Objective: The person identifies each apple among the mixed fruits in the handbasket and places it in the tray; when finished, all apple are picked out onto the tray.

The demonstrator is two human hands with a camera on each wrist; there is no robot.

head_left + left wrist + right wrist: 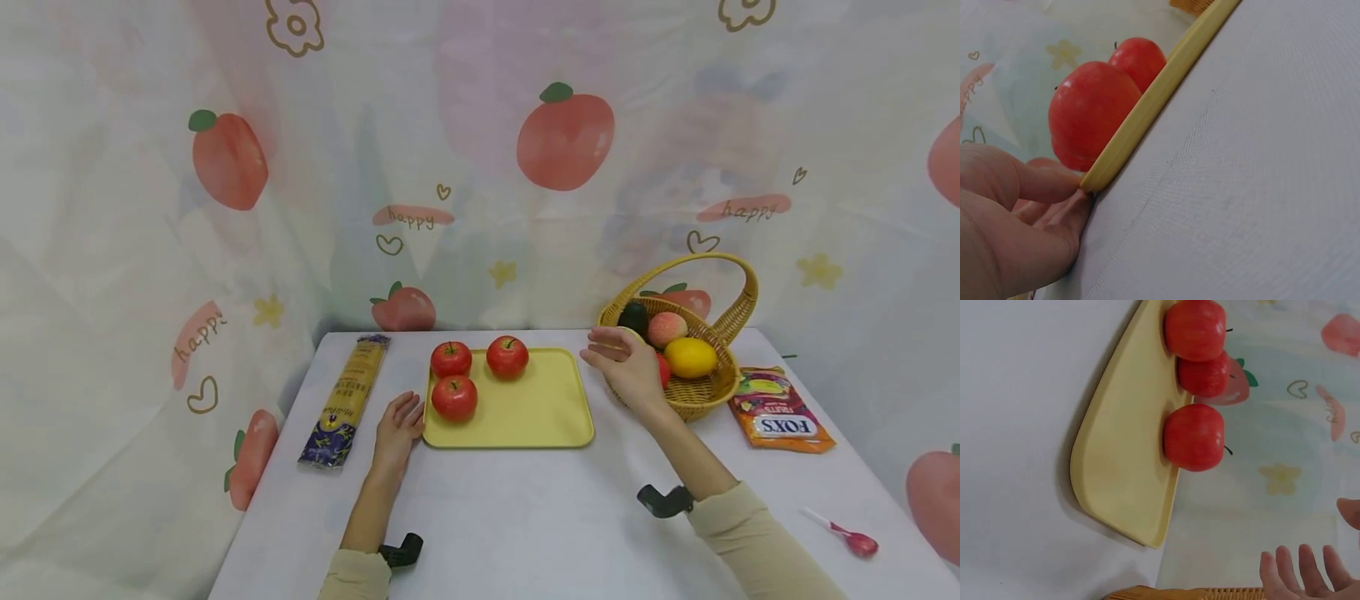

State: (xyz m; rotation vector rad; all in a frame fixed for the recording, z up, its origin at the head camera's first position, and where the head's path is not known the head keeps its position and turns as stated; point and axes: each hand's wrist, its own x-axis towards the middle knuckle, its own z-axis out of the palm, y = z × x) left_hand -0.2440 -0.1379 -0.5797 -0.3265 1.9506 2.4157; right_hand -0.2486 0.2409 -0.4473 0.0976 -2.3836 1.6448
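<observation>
On a yellow tray (525, 417) sit three red apples, the front one (454, 398) on the left side and another (507, 357) by the back edge. My left hand (397, 429) is at the tray's left edge, and its thumb and fingers pinch the rim near the corner in the left wrist view. Over the left rim of a wicker basket (731, 379) my right hand (628, 367) hovers with fingers extended and apart, holding nothing. The basket contains a lemon (691, 357), a peach (666, 329), a dark green avocado (634, 317) and a red fruit partly hidden by my hand.
Left of the tray lies a long gold-and-blue packet (347, 400). A Fox's candy bag (782, 410) lies right of the basket, whose tall handle (686, 260) arches above it. A red lollipop (860, 544) with a white stick is at the front right. A printed curtain (480, 275) hangs behind.
</observation>
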